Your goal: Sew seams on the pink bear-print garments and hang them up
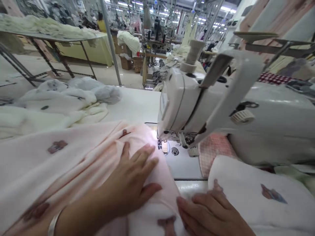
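A pale pink fleece fabric (73,160) with small brown prints lies across the white table in front of me. My left hand (130,180) rests flat on it, fingers spread and pointing toward the needle of the white sewing machine (197,98). A silver bangle sits on that wrist. My right hand (209,213) lies at the fabric's right edge near the bottom of the view, fingers together and curled on the cloth. The needle area (162,144) is lit, just past my left fingertips.
A heap of white fleece pieces (54,101) lies on the table at the left. Another white printed piece (265,193) and a pink checked cloth (214,150) lie right of the machine. Metal racks, boxes and more machines stand behind.
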A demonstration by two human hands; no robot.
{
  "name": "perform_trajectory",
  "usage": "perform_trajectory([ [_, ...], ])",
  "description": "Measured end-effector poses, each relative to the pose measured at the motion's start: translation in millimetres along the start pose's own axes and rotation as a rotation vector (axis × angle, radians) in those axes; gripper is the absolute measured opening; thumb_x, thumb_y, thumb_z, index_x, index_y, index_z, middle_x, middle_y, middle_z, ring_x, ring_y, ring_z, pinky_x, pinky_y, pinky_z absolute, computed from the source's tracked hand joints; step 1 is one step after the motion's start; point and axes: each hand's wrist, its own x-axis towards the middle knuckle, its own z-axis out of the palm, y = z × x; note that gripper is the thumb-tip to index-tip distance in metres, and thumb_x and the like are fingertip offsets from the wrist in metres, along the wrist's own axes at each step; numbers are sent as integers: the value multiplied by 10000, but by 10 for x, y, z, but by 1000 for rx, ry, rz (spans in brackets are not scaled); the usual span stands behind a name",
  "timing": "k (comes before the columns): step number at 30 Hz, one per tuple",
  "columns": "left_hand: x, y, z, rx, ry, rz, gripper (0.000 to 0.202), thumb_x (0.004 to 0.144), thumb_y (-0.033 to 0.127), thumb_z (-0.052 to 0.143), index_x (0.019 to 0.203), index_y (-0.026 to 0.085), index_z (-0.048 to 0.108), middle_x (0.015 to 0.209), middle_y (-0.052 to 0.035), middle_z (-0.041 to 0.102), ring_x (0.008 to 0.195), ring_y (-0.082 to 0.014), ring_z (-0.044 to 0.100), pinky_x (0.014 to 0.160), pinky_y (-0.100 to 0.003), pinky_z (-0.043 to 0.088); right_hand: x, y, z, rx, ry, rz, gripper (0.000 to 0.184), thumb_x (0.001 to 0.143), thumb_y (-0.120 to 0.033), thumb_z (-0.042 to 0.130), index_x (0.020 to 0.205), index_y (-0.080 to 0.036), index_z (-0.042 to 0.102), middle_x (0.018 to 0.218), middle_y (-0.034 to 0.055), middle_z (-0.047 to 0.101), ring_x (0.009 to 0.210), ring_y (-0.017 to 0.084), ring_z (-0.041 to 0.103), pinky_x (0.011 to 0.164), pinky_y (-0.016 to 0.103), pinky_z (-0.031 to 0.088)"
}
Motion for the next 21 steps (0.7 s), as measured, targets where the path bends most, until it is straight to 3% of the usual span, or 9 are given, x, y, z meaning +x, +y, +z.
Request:
perform_trajectory([
  [4,266,-461,-121,-42,-57,114,434,871,459,488,1200,176,489,1323,-163,449,1211,-323,414,1028,-622,153,286,105,219,45,100,-7,257,941,-149,405,917,-175,660,990,-18,703,744,141,566,658,323,388],
  [9,574,-850,-219,-32,-39,248,408,864,436,532,1185,184,529,1286,-110,509,1169,-256,460,1080,-462,175,600,266,342,80,65,15,205,908,-186,456,994,-172,642,1015,41,671,808,170,564,687,332,409],
  [15,889,-1132,-322,60,-53,178,398,883,334,504,1229,139,488,1397,-76,415,1281,-217,344,1095,-434,89,725,370,521,23,75,144,244,916,-207,415,1064,-170,606,950,102,642,833,195,574,728,335,460],
  [18,933,-1203,-307,84,-45,130,408,883,347,501,1253,175,480,1415,-63,395,1305,-221,313,1100,-438,60,728,383,557,57,78,186,258,919,-231,418,1119,-191,576,955,97,630,834,196,571,716,326,467],
  [21,697,-962,-191,128,-7,-5,453,910,372,449,1293,131,440,1416,-143,373,1312,-307,285,1059,-569,89,748,353,411,170,31,173,218,935,-272,407,958,-205,613,892,73,627,786,183,577,670,300,473],
])
